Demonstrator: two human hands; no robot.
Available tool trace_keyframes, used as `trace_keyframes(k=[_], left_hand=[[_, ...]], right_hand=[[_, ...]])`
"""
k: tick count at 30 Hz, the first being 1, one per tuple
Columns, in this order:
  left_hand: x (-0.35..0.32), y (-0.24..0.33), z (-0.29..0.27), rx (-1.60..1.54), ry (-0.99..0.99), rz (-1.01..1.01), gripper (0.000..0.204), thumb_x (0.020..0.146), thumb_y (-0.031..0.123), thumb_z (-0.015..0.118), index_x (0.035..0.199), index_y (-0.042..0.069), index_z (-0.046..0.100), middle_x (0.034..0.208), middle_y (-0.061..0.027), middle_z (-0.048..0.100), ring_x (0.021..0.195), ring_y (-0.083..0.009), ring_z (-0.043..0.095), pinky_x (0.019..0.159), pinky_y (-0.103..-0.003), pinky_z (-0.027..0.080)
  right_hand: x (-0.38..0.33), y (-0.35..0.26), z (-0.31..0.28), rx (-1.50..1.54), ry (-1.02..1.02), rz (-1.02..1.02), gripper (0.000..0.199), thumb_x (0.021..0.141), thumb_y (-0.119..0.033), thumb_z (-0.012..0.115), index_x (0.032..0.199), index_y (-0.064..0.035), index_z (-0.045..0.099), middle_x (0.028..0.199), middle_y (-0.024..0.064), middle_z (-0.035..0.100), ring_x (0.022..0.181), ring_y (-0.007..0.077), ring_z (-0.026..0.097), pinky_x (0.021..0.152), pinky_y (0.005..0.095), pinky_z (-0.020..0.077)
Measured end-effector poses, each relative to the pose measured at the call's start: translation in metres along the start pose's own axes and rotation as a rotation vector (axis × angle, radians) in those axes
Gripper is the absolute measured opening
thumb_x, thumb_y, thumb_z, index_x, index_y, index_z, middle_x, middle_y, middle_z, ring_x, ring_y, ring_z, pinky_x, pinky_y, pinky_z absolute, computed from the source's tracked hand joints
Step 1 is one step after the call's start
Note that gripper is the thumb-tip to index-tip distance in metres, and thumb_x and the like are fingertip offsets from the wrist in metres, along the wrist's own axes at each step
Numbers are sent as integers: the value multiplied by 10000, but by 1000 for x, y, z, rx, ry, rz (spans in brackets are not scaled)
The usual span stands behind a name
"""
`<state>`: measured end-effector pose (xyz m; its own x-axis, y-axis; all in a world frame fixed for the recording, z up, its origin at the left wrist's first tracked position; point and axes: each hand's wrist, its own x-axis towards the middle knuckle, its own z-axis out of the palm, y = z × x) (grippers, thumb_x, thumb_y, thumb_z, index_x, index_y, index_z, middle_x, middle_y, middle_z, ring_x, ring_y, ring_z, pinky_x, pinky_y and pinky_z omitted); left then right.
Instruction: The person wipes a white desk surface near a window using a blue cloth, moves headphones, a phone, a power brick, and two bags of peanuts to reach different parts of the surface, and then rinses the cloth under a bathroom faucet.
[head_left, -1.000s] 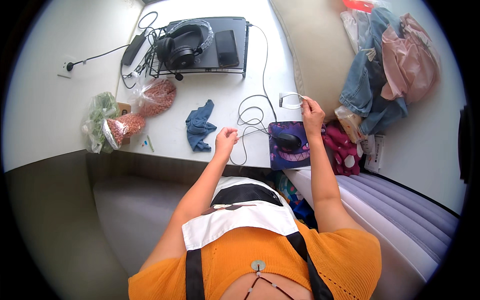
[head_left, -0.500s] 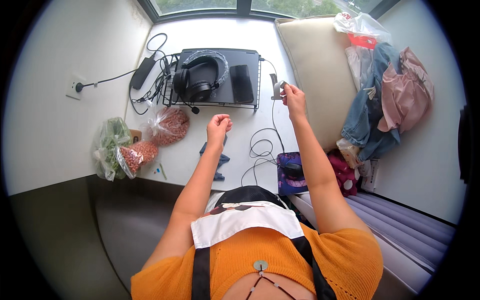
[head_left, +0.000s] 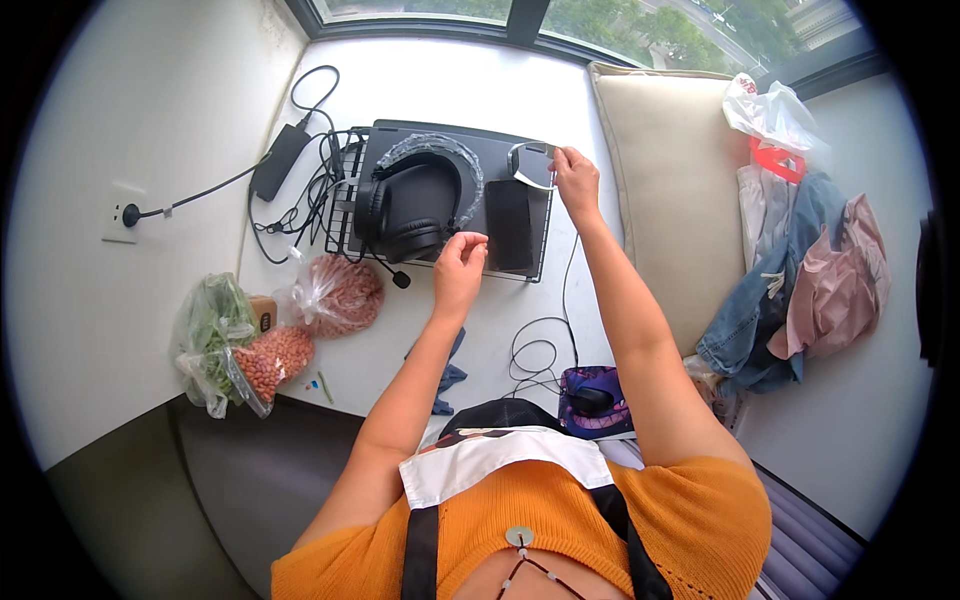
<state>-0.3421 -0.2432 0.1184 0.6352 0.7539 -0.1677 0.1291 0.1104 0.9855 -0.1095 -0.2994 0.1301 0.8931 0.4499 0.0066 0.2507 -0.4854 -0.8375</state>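
Note:
My right hand (head_left: 576,188) pinches a looped grey strap, probably a wristwatch (head_left: 516,160), over the far right corner of a closed dark laptop (head_left: 400,132). Just below the loop, a black smartphone (head_left: 509,226) lies on the laptop lid. My left hand (head_left: 460,276) is closed, thumb against fingertips, with nothing visible in it. It hovers at the laptop's near edge, between the phone and the black headphones (head_left: 412,240). Those headphones rest on the lid, their headband wrapped in clear plastic. The laptop sits on a black wire stand (head_left: 345,215).
Bags of peanuts (head_left: 340,297) and greens (head_left: 215,335) lie at the left, near a power adapter (head_left: 281,162) and tangled cables. A mouse (head_left: 592,402) sits on a purple pad. A beige cushion (head_left: 665,180) and clothes (head_left: 830,290) occupy the right. Dark blue cloth (head_left: 450,378) lies near me.
My right hand has carried the strap from beside the laptop to above its far right corner. My left hand has moved forward and right to the laptop's near edge. The view has shifted.

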Motion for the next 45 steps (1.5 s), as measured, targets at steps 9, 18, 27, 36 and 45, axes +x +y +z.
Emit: trace_keyframes(k=[9, 18, 27, 36, 45], left_hand=[[8, -5, -11, 9, -27, -49, 100, 871, 39, 564, 953, 4, 611, 918, -46, 630, 803, -116, 629, 733, -249, 495], [12, -13, -12, 16, -38, -72, 101, 877, 43, 561, 956, 7, 612, 900, -41, 634, 807, -110, 626, 739, -246, 493], [13, -17, -2, 41, -62, -71, 103, 874, 40, 564, 957, 10, 616, 910, -38, 629, 799, -105, 618, 736, -242, 487], [10, -27, -5, 66, -39, -114, 118, 909, 44, 535, 990, 6, 612, 909, -19, 626, 816, -80, 593, 746, -215, 480], [-23, -36, -21, -16, 3, -207, 120, 909, 54, 532, 988, 20, 616, 899, -17, 623, 796, -84, 597, 729, -214, 483]], right_hand=[[15, -11, 26, 199, -80, -2, 196, 921, -188, 539, 962, -29, 646, 730, 64, 646, 551, 118, 566, 526, 264, 472], [10, 60, 22, 226, -97, 176, 209, 914, -196, 559, 1007, -39, 663, 744, 52, 649, 538, 95, 550, 516, 250, 465], [12, 77, 23, -82, -36, 62, 231, 855, -257, 629, 1039, -137, 698, 871, 108, 659, 826, 263, 626, 755, 355, 483], [-9, 93, 22, 31, 11, 64, 240, 846, -184, 614, 1055, -85, 679, 889, 110, 664, 807, 220, 627, 756, 329, 491], [-102, 62, 16, -14, 93, 91, 459, 815, -180, 664, 1222, -55, 490, 1126, 134, 560, 988, 258, 575, 846, 357, 463]])
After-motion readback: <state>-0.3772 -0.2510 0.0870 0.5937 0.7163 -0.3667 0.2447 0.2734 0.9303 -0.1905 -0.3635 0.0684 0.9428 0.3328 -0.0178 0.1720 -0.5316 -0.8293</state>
